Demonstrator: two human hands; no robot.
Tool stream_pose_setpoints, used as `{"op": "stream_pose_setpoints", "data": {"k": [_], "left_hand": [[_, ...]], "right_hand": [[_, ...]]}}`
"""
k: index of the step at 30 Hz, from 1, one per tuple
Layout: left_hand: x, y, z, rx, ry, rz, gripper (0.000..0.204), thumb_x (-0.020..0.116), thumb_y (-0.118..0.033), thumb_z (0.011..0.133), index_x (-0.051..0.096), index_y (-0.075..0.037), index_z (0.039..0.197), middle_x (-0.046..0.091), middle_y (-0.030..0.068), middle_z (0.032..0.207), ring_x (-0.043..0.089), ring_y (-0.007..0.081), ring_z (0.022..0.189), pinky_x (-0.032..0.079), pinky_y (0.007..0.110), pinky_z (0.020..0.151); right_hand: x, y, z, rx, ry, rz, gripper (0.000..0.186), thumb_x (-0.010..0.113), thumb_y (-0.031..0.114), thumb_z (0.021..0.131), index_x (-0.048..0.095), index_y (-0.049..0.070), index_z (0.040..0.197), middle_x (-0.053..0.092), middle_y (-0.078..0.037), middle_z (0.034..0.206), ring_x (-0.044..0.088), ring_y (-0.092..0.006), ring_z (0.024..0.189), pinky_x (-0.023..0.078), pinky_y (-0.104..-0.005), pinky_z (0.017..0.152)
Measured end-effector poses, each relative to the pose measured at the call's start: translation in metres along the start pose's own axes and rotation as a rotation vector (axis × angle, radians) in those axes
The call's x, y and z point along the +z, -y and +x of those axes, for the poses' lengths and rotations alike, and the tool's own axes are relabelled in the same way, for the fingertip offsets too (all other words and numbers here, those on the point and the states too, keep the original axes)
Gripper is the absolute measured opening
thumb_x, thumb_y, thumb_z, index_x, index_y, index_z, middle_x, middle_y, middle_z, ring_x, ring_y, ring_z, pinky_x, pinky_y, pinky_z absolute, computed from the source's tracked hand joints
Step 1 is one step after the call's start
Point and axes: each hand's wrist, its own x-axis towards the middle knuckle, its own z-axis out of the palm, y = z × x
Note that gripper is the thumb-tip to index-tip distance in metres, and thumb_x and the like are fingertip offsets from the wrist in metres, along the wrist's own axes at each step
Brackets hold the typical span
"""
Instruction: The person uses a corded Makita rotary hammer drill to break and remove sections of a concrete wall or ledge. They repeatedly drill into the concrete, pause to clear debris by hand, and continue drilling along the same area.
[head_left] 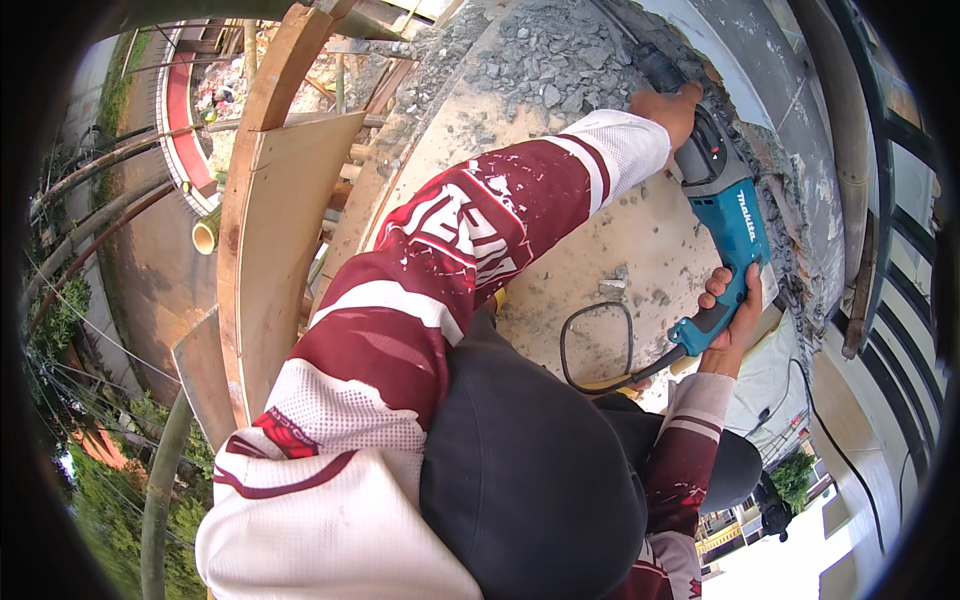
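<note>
A teal and grey demolition hammer [728, 205] lies along the wall at the right, its black front end pointing up toward the far rubble. My left hand [670, 112] reaches across and is closed round the front part of the tool, near its dark collar. My right hand [738, 318] is wrapped round the rear handle, fingers curled through the grip. From the handle a black cord [600, 386] loops over the board. A thin chisel bit [612, 18] runs from the tool's nose to the top edge, where its tip is out of sight.
Broken grey rubble [555, 70] covers the far end of the dusty board [510, 125]. A chipped wall edge [800, 215] runs along the right, with dark metal bars [905, 290] beyond. At left stand a wooden post [245, 240] and plywood sheet [295, 210], with a drop to a road [160, 310].
</note>
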Motion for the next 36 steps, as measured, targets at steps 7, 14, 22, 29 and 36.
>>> {"op": "stream_pose_setpoints", "data": {"k": [7, 14, 22, 29, 36], "left_hand": [[-0.007, 0.01, 0.025, 0.019, 0.112, -0.056, 0.07, 0.077, -0.045, 0.086, 0.056, 0.007, 0.128, 0.07, 0.0166, 0.112, 0.071, 0.0272, 0.091, 0.053, 0.045, 0.085], [-0.053, -0.002, 0.006, -0.021, 0.384, -0.325, 0.042, 0.069, -0.034, 0.094, 0.06, -0.001, 0.12, 0.072, 0.0092, 0.105, 0.072, 0.0234, 0.09, 0.057, 0.043, 0.091], [-0.095, -0.014, -0.038, -0.032, 0.539, -0.447, 0.038, 0.058, -0.038, 0.098, 0.068, -0.003, 0.108, 0.075, 0.0153, 0.101, 0.074, 0.0275, 0.091, 0.058, 0.045, 0.094], [-0.094, 0.008, -0.037, 0.003, 0.626, -0.546, 0.043, 0.063, -0.045, 0.096, 0.068, -0.006, 0.111, 0.075, 0.0121, 0.104, 0.072, 0.0272, 0.094, 0.056, 0.045, 0.094], [-0.093, 0.004, -0.03, -0.039, 0.735, -0.648, 0.048, 0.064, -0.051, 0.093, 0.072, -0.006, 0.108, 0.076, 0.0133, 0.102, 0.072, 0.0292, 0.095, 0.055, 0.047, 0.096]], "right_hand": [[0.021, -0.006, -0.011, -0.024, -0.031, -0.027, 0.037, 0.058, 0.038, 0.103, 0.054, 0.002, 0.111, 0.061, -0.009, 0.083, 0.063, -0.0191, 0.069, 0.059, -0.0349, 0.052], [0.083, -0.079, -0.068, -0.218, -0.233, -0.178, 0.04, 0.062, 0.036, 0.101, 0.053, 0.001, 0.118, 0.061, -0.009, 0.082, 0.065, -0.0199, 0.069, 0.058, -0.0348, 0.053], [0.147, -0.145, -0.129, -0.554, -0.102, -0.403, 0.04, 0.071, 0.011, 0.093, 0.05, -0.006, 0.123, 0.066, -0.017, 0.097, 0.068, -0.0241, 0.081, 0.06, -0.0376, 0.071], [0.136, -0.112, -0.147, -0.462, -0.131, -0.431, 0.056, 0.07, 0.003, 0.091, 0.039, -0.003, 0.137, 0.065, -0.021, 0.109, 0.071, -0.0272, 0.09, 0.063, -0.0363, 0.069], [0.16, -0.095, -0.153, -0.484, -0.214, -0.64, 0.059, 0.071, -0.002, 0.088, 0.038, -0.005, 0.137, 0.065, -0.018, 0.106, 0.07, -0.0222, 0.085, 0.061, -0.0323, 0.068]]}}
